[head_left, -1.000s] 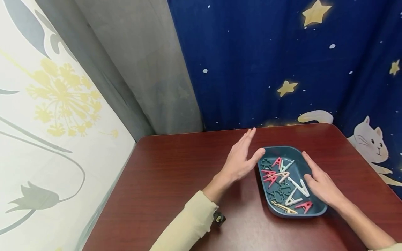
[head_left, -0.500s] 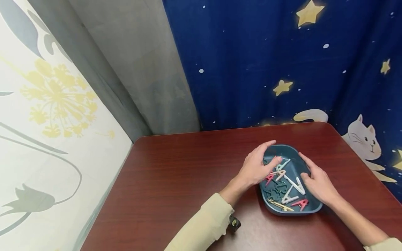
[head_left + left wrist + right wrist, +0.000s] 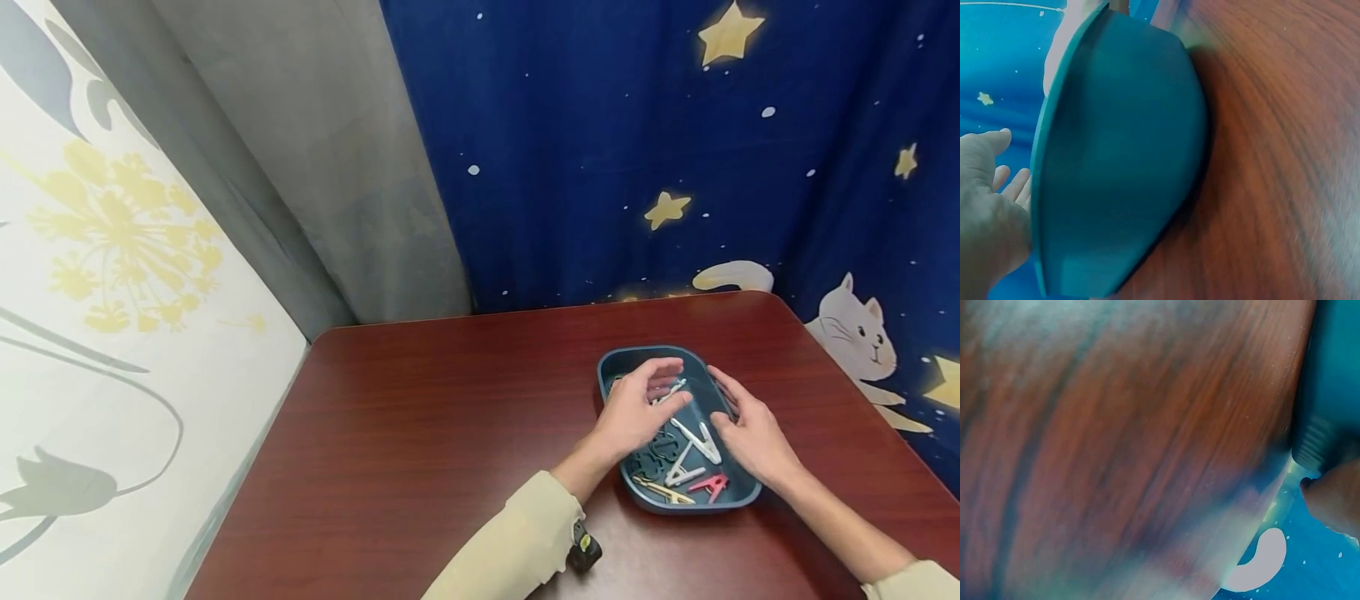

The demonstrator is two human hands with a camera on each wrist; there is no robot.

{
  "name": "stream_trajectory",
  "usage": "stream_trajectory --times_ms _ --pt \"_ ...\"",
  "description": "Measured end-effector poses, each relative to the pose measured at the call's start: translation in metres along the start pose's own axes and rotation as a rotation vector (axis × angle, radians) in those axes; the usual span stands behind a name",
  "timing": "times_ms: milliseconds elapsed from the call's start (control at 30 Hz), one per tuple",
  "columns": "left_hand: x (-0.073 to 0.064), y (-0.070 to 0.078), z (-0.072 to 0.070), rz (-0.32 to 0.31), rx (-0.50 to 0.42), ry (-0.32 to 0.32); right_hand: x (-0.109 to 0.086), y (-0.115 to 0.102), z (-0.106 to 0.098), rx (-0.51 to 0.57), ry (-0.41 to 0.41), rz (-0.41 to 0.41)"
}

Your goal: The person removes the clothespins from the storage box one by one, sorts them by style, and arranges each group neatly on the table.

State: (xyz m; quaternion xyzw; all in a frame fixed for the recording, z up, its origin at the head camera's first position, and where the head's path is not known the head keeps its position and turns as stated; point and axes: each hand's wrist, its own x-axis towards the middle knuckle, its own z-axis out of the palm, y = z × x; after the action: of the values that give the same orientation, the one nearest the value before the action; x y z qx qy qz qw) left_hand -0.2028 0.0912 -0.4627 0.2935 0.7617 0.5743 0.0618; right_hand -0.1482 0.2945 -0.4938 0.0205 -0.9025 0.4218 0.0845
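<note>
In the head view, a dark blue-green plastic tub (image 3: 615, 360) sits on the table and holds several clothespins. Among these are white clothespins (image 3: 699, 442), a pink clothespin (image 3: 708, 487) and a yellow clothespin (image 3: 663, 490). Dark green flat openwork pieces (image 3: 654, 457) lie near them. My left hand (image 3: 633, 412) hovers over the tub's left side, fingers loosely bent and thumb apart, with nothing visible in it; it covers some clothespins. My right hand (image 3: 757, 437) rests at the tub's right rim, thumb toward the inside and fingers along the outer side.
The reddish-brown table (image 3: 450, 433) extends left of the tub. Behind it hang a grey curtain (image 3: 330, 167) and a blue starry curtain (image 3: 585, 150). A patterned white wall (image 3: 150, 358) borders the left. A small black device (image 3: 583, 550) sits at my left wrist.
My left hand has moved right, from beside the tub to over its left part, and its fingers have bent a little. My right hand stays at the right rim.
</note>
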Motion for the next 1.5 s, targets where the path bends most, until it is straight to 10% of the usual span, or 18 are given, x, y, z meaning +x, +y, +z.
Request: stream_trajectory --times_ms 267,633,1000,1200,1500 --pt "0.004 -0.002 0.007 -0.02 -0.008 -0.017 0.001 0.002 0.001 0.08 0.037 -0.028" --pt "0.014 0.002 0.013 -0.216 -0.1 -0.004 0.0 0.004 -0.002 0.146 0.043 0.033" --pt "0.016 0.002 0.028 -0.311 0.34 -0.015 0.0 0.006 -0.002 0.157 0.028 0.059" --pt "0.017 -0.002 0.034 -0.364 0.404 0.017 0.0 0.003 0.0 0.169 0.027 0.039" --pt "0.016 -0.008 0.034 -0.275 0.53 -0.02 0.001 0.006 0.002 0.169 0.02 0.057"
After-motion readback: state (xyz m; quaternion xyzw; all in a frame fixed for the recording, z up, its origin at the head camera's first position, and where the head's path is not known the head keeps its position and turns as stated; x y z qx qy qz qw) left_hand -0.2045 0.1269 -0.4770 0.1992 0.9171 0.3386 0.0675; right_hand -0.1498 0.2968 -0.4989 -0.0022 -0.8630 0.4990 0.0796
